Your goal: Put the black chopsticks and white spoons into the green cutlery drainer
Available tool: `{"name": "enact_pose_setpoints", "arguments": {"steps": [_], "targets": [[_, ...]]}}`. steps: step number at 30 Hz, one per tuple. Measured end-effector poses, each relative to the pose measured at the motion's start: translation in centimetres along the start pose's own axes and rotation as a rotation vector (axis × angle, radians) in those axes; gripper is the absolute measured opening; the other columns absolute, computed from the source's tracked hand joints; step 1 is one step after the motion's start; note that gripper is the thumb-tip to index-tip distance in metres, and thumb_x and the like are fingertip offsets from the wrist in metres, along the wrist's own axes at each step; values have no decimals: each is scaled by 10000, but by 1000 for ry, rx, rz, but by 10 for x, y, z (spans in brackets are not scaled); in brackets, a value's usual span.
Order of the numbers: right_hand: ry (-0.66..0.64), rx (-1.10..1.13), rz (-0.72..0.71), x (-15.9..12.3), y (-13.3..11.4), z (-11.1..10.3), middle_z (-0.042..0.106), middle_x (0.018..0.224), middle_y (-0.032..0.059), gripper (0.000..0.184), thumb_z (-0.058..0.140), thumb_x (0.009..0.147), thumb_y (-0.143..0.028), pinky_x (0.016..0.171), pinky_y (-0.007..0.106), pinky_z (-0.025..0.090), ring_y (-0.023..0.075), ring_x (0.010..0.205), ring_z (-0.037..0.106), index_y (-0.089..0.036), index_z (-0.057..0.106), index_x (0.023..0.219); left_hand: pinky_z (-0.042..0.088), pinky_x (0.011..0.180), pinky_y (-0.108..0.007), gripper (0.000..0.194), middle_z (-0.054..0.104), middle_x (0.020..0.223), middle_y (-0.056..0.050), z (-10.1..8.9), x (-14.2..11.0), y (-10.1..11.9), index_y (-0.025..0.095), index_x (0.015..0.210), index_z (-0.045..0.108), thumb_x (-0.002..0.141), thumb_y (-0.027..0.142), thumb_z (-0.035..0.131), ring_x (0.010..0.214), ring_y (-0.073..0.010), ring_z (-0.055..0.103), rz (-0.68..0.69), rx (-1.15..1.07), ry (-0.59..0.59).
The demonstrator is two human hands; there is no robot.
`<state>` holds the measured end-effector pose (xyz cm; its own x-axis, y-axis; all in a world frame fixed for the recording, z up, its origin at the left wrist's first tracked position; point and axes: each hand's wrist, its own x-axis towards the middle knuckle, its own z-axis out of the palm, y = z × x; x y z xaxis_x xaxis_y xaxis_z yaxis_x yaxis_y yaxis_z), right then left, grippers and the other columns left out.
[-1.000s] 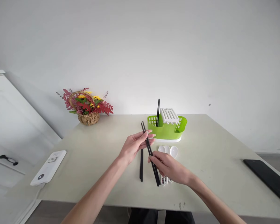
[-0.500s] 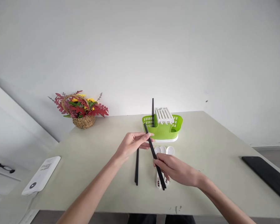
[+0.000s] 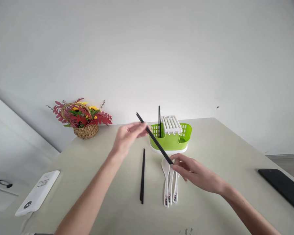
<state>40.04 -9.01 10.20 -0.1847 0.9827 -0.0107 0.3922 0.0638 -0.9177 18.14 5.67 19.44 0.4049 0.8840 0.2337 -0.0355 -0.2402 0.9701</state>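
Observation:
A pair of black chopsticks (image 3: 157,143) is held slanting above the table, between my two hands. My left hand (image 3: 130,134) pinches it near the upper, thinner end, while the fingertips of my right hand (image 3: 189,169) close on the thick lower end. Another pair of black chopsticks (image 3: 142,179) lies on the table below my left hand. Under and beside my right hand lie three white spoons (image 3: 166,182), partly covered by it. Behind my hands stands a green cutlery basket (image 3: 170,143) with a white slotted top (image 3: 171,124); black chopsticks (image 3: 159,119) stand upright in its left compartment.
A wicker basket of artificial flowers (image 3: 86,131) stands at the back left by the wall. At the left edge lies a white device with a cable (image 3: 40,191). A black phone-like slab (image 3: 281,187) rests at the right edge.
The held chopsticks have risen and tilted further left. My left hand moved up and left; my right hand slid to their thick end, uncovering the spoon handles.

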Motion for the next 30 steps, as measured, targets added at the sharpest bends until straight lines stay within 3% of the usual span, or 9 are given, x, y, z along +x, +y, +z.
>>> {"name": "enact_pose_setpoints", "arguments": {"steps": [2, 6, 9, 12, 18, 30], "targets": [[69, 88, 6, -6, 18, -11, 481, 777, -47, 422, 448, 1013, -609, 663, 307, 449, 137, 652, 483, -267, 541, 1242, 636, 960, -425, 482, 807, 1034, -115, -9, 22, 16, 129, 970, 804, 741, 549, 864, 1001, -269, 767, 149, 23, 116], [324, 143, 129, -23, 64, -26, 503, 732, -38, 505, 522, 944, -681, 629, 314, 451, 152, 641, 522, -250, 593, 1198, 646, 933, -405, 510, 806, 1014, -109, -17, 66, 26, 124, 993, 783, 761, 574, 837, 981, -251, 776, 343, 93, 246], [501, 177, 225, -32, 95, -26, 500, 671, -47, 520, 582, 904, -692, 570, 296, 414, 143, 593, 486, -233, 616, 1146, 665, 877, -386, 524, 809, 982, -122, -13, 95, 6, 110, 961, 781, 755, 589, 833, 906, -239, 784, 376, 143, 195], [566, 238, 262, -35, 113, -22, 472, 647, -65, 534, 575, 909, -698, 550, 290, 405, 131, 549, 445, -227, 589, 1160, 676, 835, -381, 534, 810, 957, -141, -4, 115, -25, 104, 935, 783, 741, 599, 836, 862, -245, 786, 340, 205, 136], [611, 210, 216, -28, 119, -12, 391, 612, -82, 542, 566, 887, -733, 479, 267, 314, 115, 504, 368, -228, 596, 1080, 679, 796, -397, 523, 813, 911, -142, 8, 131, -65, 118, 889, 776, 733, 615, 827, 760, -247, 782, 224, 295, 60], [657, 219, 211, -26, 116, -10, 380, 600, -81, 504, 564, 894, -706, 471, 252, 303, 108, 503, 343, -228, 611, 1048, 680, 771, -398, 484, 816, 938, -122, 24, 143, -80, 141, 939, 796, 746, 584, 829, 776, -254, 785, 199, 339, -23]]}}
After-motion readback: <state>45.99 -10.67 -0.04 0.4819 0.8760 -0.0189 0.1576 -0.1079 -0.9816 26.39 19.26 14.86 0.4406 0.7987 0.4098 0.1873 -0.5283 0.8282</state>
